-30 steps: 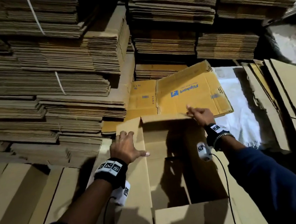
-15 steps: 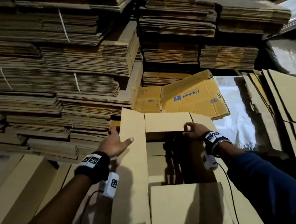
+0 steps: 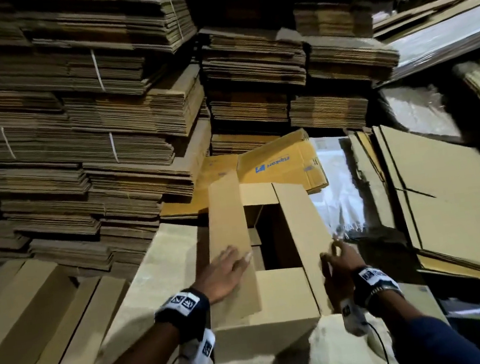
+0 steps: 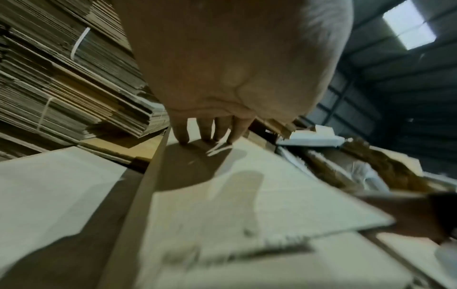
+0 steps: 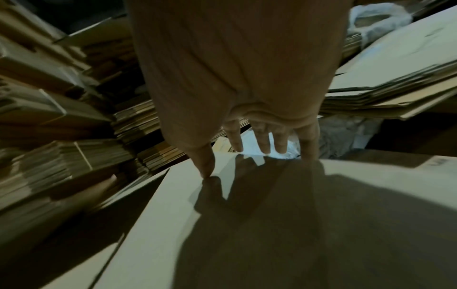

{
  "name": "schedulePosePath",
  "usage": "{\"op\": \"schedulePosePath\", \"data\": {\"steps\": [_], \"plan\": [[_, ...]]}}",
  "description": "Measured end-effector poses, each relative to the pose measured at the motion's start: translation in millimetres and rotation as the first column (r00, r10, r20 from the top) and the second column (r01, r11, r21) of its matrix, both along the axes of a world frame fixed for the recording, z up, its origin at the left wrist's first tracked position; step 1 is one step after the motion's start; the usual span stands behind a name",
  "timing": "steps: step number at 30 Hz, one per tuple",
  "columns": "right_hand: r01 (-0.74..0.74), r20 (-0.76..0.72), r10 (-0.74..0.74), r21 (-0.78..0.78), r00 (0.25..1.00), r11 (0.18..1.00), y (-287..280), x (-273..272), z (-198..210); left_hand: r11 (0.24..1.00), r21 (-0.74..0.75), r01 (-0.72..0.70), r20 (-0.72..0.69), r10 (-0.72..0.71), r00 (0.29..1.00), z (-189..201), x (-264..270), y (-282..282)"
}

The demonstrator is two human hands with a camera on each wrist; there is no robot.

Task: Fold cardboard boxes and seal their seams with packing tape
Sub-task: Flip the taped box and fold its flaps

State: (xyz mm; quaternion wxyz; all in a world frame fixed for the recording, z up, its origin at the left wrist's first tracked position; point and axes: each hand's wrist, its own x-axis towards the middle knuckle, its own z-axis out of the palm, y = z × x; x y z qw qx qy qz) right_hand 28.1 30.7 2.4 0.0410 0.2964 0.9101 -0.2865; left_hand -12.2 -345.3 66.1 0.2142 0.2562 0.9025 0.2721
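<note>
A brown cardboard box stands open-topped in front of me, its near short flap and far short flap turned inward. My left hand lies flat with straight fingers on the long left flap, which tilts over the opening. My right hand is against the outer face of the long right flap. Its thumb tip touches the flap and its straight fingers reach past the edge. No tape is in view.
Tall strapped stacks of flat cardboard wall off the left and back. A yellow printed flat carton lies just beyond the box, a white plastic sack to its right. Large flat sheets lean at the right. Long flat cartons lie at the left.
Both long flaps have swung up and inward from lying spread out. Both hands have slid along them towards me, and the short end flaps have folded in.
</note>
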Motion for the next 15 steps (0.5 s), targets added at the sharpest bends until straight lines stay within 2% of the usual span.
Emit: {"op": "schedulePosePath", "data": {"steps": [3, 5, 8, 10, 12, 15], "plan": [[0.066, 0.009, -0.066, -0.08, 0.998, 0.995, 5.1, 35.2, 8.1, 0.972, -0.214, 0.094, -0.137, -0.125, 0.983, -41.2, 14.6, -5.9], [0.044, -0.057, -0.049, -0.09, 0.997, 0.995, 5.8, 45.9, 24.2, 0.96, -0.267, 0.084, -0.216, -0.144, 0.966, -60.3, 17.7, -8.5], [0.008, -0.292, -0.049, -0.138, 0.955, 0.99, -9.7, 58.6, 66.5, 0.972, -0.233, 0.028, -0.256, -0.088, 0.963, -67.7, 26.1, -9.4], [-0.051, -0.405, -0.102, -0.349, 0.909, 0.936, -28.5, 63.9, 92.1, 0.984, -0.173, -0.037, -0.227, -0.003, 0.974, -74.4, 29.5, -9.8], [-0.102, -0.397, -0.135, -0.521, 0.908, 0.848, -50.5, 66.7, 105.3, 0.986, -0.125, -0.113, -0.199, 0.086, 0.976, -76.6, 36.7, -9.0], [-0.118, -0.307, -0.043, -0.488, 0.951, 0.865, -74.3, 62.5, 89.4, 0.973, -0.081, -0.218, -0.165, 0.203, 0.965, -75.4, 49.0, -5.1]]}}
